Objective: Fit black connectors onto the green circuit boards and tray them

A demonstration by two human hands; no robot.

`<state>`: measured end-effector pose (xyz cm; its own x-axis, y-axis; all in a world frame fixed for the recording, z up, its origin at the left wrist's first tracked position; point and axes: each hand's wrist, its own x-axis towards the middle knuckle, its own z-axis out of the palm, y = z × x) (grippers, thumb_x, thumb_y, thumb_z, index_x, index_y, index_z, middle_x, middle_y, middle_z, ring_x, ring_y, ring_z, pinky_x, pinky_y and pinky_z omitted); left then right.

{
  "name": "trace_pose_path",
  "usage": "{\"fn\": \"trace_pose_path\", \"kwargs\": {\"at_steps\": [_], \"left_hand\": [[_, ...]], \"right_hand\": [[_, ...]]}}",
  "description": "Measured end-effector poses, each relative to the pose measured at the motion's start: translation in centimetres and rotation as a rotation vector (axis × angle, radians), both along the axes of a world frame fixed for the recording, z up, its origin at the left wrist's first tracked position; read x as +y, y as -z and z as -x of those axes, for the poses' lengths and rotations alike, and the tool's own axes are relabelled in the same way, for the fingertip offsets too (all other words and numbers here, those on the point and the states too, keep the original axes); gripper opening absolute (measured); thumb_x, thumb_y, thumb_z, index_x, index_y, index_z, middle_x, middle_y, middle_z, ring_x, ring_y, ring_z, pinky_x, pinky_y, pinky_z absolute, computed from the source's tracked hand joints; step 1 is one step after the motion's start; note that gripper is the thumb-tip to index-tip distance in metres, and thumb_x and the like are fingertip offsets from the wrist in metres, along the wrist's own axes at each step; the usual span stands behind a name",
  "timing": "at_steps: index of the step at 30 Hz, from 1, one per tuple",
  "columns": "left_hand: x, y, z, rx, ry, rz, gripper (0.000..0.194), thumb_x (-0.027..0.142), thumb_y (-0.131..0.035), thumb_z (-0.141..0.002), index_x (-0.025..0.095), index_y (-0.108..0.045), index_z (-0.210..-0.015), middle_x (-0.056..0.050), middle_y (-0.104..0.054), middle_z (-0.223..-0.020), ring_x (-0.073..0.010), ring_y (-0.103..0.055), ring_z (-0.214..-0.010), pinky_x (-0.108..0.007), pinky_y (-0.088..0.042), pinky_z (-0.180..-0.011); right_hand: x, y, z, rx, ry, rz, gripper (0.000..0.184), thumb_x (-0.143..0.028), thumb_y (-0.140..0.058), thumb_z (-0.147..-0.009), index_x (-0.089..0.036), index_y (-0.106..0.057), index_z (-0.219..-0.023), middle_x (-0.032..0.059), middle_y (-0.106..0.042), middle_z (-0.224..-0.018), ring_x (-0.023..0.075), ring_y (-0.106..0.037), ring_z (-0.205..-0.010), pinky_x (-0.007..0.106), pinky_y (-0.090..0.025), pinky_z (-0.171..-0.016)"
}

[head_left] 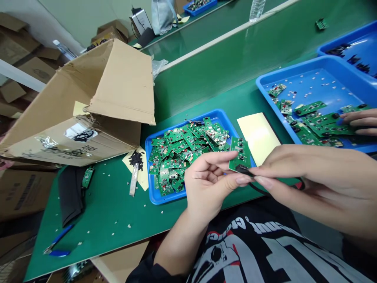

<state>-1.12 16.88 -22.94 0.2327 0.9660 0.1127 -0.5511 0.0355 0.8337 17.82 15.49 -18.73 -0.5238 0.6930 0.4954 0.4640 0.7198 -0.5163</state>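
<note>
My left hand (210,177) pinches a small green circuit board (240,152) by its lower edge, holding it upright above the table's front edge. My right hand (297,173) grips a black plug on a black cable (259,188) and presses it against the bottom of that board. Just behind my hands lies a small blue tray (153,196) heaped with several more green boards (182,147).
A larger blue tray (265,84) with boards sits at the right, another person's fingers (357,120) resting in it. A yellow sheet (257,133) lies between the trays. A tipped cardboard box (88,106) stands at left; blue-handled pliers (57,243) and a black pouch (69,194) lie near the front-left edge.
</note>
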Motion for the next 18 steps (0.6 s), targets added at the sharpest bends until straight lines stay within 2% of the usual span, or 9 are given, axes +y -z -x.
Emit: {"fn": "trace_pose_path", "kwargs": {"at_steps": [3, 7, 11, 15, 18], "left_hand": [[0.3, 0.1, -0.2, -0.014, -0.050, -0.064, 0.029, 0.017, -0.105, -0.064, 0.024, -0.083, -0.081, 0.004, -0.079, -0.069, -0.0120, -0.078, -0.054, -0.012, -0.065, -0.057], [0.4, 0.2, -0.4, -0.019, -0.074, -0.157, 0.027, 0.015, -0.103, -0.067, 0.025, -0.083, -0.082, 0.005, -0.077, -0.066, -0.0096, -0.075, -0.051, -0.010, -0.063, -0.054], [0.3, 0.4, 0.0, 0.019, -0.096, -0.220, 0.028, 0.012, -0.101, -0.068, 0.027, -0.085, -0.086, 0.004, -0.077, -0.070, -0.0080, -0.074, -0.056, -0.010, -0.061, -0.055], [0.5, 0.6, 0.6, 0.076, -0.043, -0.265, 0.021, 0.014, -0.096, -0.077, 0.026, -0.083, -0.089, 0.003, -0.075, -0.070, -0.0109, -0.075, -0.057, -0.016, -0.063, -0.057], [0.6, 0.5, 0.8, 0.096, -0.047, -0.320, 0.019, 0.015, -0.095, -0.079, 0.025, -0.082, -0.087, 0.004, -0.074, -0.068, -0.0099, -0.075, -0.056, -0.013, -0.059, -0.054]], "right_hand": [[-0.4, 0.0, 0.4, 0.105, 0.099, 0.055, 0.018, -0.012, -0.058, -0.105, -0.023, -0.071, -0.098, -0.0016, -0.075, -0.081, 0.0095, -0.070, -0.065, 0.019, -0.055, -0.052], [-0.7, 0.4, 0.7, 0.214, 0.174, 0.115, 0.020, -0.012, -0.060, -0.102, -0.024, -0.070, -0.091, -0.0017, -0.075, -0.078, 0.0134, -0.069, -0.063, 0.025, -0.055, -0.052], [-0.1, 0.3, 0.7, 0.219, 0.145, 0.107, 0.021, -0.010, -0.062, -0.101, -0.024, -0.068, -0.087, -0.0037, -0.074, -0.077, 0.0110, -0.068, -0.062, 0.023, -0.056, -0.054], [0.3, 0.0, 0.7, 0.179, 0.113, 0.076, 0.021, -0.010, -0.061, -0.103, -0.025, -0.070, -0.090, -0.0038, -0.076, -0.081, 0.0115, -0.070, -0.067, 0.024, -0.056, -0.056], [0.2, 0.0, 0.6, 0.166, 0.098, 0.038, 0.020, -0.011, -0.061, -0.104, -0.024, -0.069, -0.093, -0.0040, -0.075, -0.083, 0.0098, -0.070, -0.070, 0.022, -0.057, -0.059]]}}
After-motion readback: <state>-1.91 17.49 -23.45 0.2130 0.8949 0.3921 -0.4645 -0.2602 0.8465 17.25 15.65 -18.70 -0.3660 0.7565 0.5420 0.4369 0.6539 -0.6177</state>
